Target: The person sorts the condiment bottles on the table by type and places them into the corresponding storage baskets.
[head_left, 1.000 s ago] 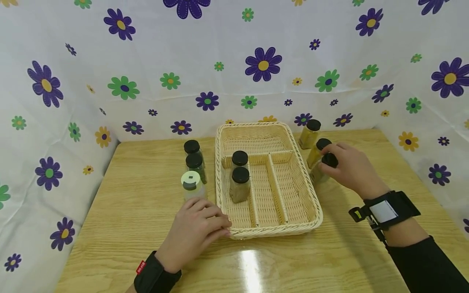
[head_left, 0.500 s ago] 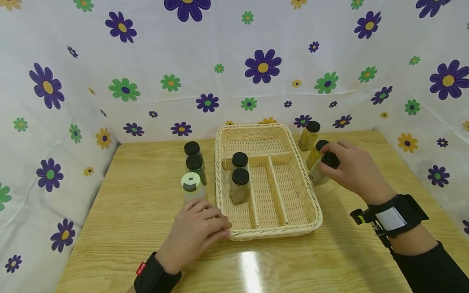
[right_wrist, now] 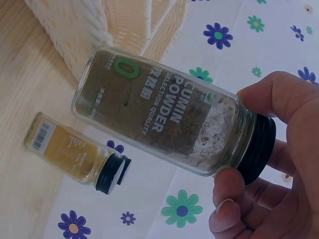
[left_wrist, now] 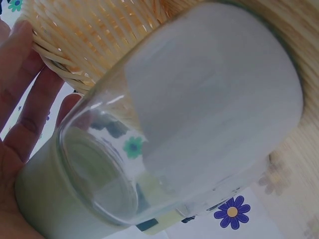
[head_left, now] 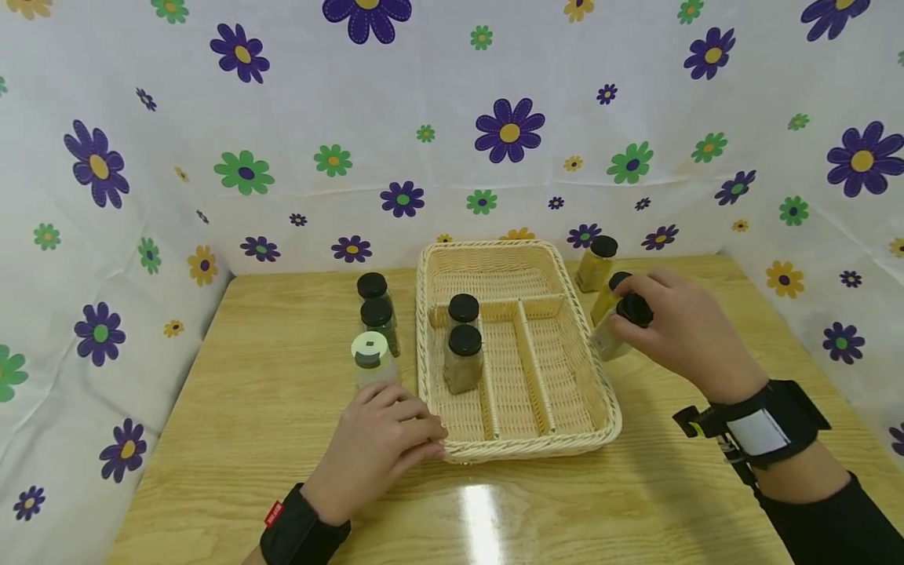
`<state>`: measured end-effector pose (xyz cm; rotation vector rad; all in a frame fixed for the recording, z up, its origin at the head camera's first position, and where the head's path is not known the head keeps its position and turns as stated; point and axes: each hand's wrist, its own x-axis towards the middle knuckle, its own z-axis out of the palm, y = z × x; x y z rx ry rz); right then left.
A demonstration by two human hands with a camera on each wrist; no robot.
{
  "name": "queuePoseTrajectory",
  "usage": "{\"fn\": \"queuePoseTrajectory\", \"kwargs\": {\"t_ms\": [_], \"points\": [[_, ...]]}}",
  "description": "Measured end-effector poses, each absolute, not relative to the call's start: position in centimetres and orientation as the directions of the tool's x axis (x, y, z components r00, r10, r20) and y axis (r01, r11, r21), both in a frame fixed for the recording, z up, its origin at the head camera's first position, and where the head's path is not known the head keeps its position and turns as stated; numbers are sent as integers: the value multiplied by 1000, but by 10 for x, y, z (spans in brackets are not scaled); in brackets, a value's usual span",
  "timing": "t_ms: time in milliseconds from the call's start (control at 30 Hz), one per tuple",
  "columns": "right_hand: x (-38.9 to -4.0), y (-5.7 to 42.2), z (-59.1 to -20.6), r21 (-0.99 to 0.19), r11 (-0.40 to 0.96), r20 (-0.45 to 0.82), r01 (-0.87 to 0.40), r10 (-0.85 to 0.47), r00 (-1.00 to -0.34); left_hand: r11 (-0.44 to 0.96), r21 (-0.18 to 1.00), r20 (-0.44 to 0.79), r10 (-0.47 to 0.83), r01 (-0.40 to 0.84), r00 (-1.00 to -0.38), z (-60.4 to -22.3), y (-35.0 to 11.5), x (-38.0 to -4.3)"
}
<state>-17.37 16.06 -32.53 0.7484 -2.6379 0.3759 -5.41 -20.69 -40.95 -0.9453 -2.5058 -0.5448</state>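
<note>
My right hand (head_left: 681,333) grips a glass jar of cumin powder (right_wrist: 154,109) by its black lid, thumb on one side and fingers on the other. The jar leans, its base pointing toward the right wall of the wicker basket (head_left: 530,449); whether they touch is unclear. At the basket's near left corner, my left hand (head_left: 384,435) holds the rim with thumb and fingertips. Close against that hand stands a jar with a pale green lid (left_wrist: 214,94). Two black-lidded jars (head_left: 464,369) stand one behind the other in the basket's left compartment.
Behind the right hand are two jars with yellow contents, the farther yellow jar (head_left: 595,267) near the cloth. Left of the basket, two black-lidded jars (head_left: 377,314) line up behind the pale-lidded one. Flower-patterned cloth (head_left: 282,94) encloses the wooden table (head_left: 282,353).
My right wrist has shifted slightly right and toward me. The cumin jar has tilted more, its base swinging left toward the basket. The left hand has stayed at the corner.
</note>
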Motion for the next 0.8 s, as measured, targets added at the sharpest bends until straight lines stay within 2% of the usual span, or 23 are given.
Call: {"fn": "queuePoseTrajectory", "kwargs": {"t_ms": [333,800], "points": [[-169,140,-322,-128,772,454,-622,-512,-729,694,204,495,535,690,-684,-411,-208,-54],[-159,95,-316,-176,680,440,-712,-592,-675,700,202,491,533,685,-689,-411,-207,-54]]}}
